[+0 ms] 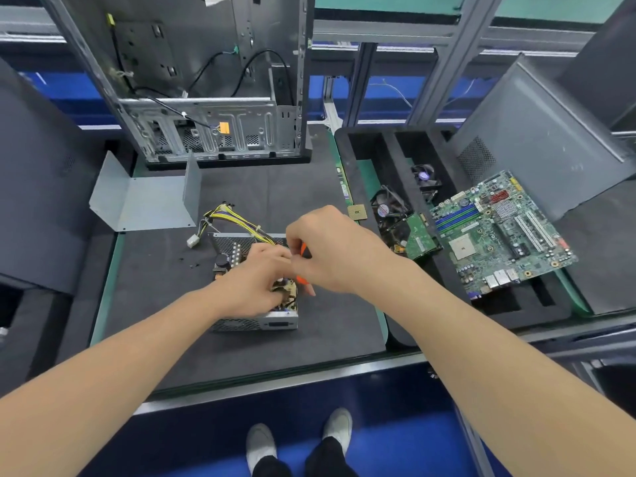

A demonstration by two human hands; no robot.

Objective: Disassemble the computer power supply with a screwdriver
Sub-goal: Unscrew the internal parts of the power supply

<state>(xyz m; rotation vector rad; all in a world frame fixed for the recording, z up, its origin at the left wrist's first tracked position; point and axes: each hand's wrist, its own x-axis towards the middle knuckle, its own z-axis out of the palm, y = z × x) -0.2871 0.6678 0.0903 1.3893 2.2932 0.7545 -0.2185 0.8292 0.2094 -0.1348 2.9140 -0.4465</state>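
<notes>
The open power supply (261, 321), a silver metal box with its circuit board exposed, lies on the black mat in the middle of the bench. A bundle of yellow and black cables (234, 218) leaves its far side. My left hand (254, 280) reaches into the box with curled fingers over the board; what it holds is hidden. My right hand (330, 249) grips an orange-handled screwdriver (303, 266) right above the box, beside my left hand. The tool's tip is hidden behind my hands.
The removed grey cover (148, 201) lies left of the supply. An empty computer case (213, 98) stands behind. A foam tray (516, 304) at right holds a motherboard (499, 232), fans and a card. Small screws (187, 263) lie on the mat.
</notes>
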